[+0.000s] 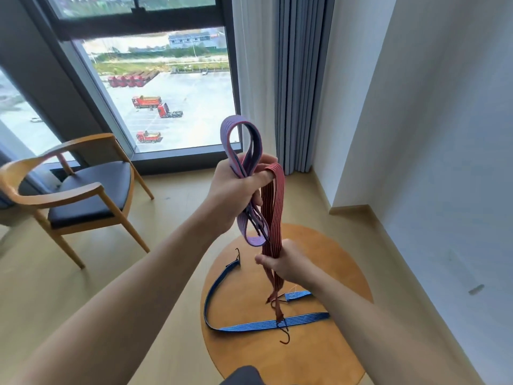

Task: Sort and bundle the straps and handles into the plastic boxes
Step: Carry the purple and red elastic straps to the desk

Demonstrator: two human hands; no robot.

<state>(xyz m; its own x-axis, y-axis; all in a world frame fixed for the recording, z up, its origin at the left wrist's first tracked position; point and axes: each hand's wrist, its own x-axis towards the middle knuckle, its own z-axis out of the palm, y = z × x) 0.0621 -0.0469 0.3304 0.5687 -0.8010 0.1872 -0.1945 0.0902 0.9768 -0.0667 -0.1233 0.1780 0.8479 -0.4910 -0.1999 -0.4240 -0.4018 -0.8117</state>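
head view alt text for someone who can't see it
A person's left hand holds up a folded purple strap and a red strap looped over a finger, while the right hand grips the red strap lower down. A blue strap lies on the round wooden table below, with a wooden chair by the window.

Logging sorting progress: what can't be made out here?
Head view:
Plastic boxes: none in frame.
Purple flat strap: its middle hidden inside the left hand.
Red striped strap: a stretch covered by the right hand.
Blue striped strap on the round wooden table: partly behind the right forearm.
Dark object at the bottom edge: cut off, unidentifiable.
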